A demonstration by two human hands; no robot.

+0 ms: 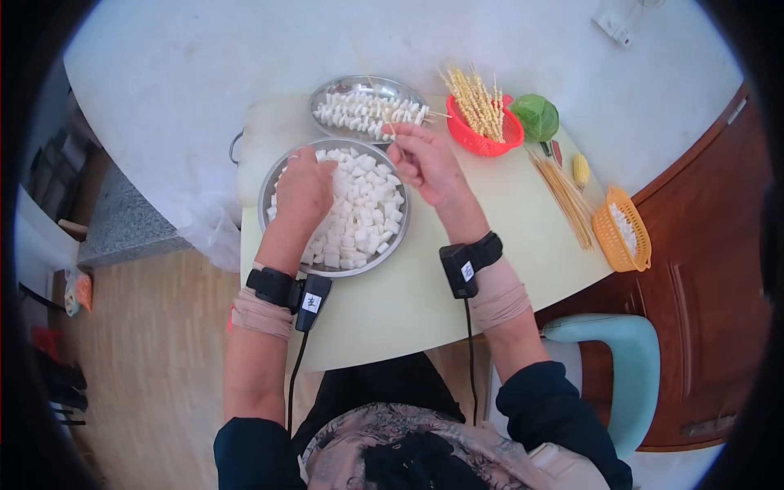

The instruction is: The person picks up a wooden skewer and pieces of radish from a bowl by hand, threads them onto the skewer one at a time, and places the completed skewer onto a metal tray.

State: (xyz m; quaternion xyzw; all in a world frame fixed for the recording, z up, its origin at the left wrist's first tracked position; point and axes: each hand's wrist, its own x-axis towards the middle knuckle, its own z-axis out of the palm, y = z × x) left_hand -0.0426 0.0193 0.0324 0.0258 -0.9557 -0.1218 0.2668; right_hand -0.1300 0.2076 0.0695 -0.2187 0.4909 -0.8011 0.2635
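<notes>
A round metal bowl [403,231] full of white cubes [359,208] of food stands on the table before me. My left hand [304,192] is over the bowl's left side, its fingers curled down at the cubes; whatever is in them is hidden. At the bowl's upper right, my right hand [426,163] is closed in a pinch on a thin wooden skewer [390,128], mostly hard to make out. Just behind the bowl, an oval metal tray [327,88] carries several skewers threaded with white pieces [359,110].
A red basket [482,147] holds skewers of pale yellowish pieces. Beside it are a green cabbage [536,118], a corn cob [581,170] and loose bare skewers [563,196]. An orange basket [614,253] with white bits stands at the table's right edge. A teal chair [637,359] is at lower right.
</notes>
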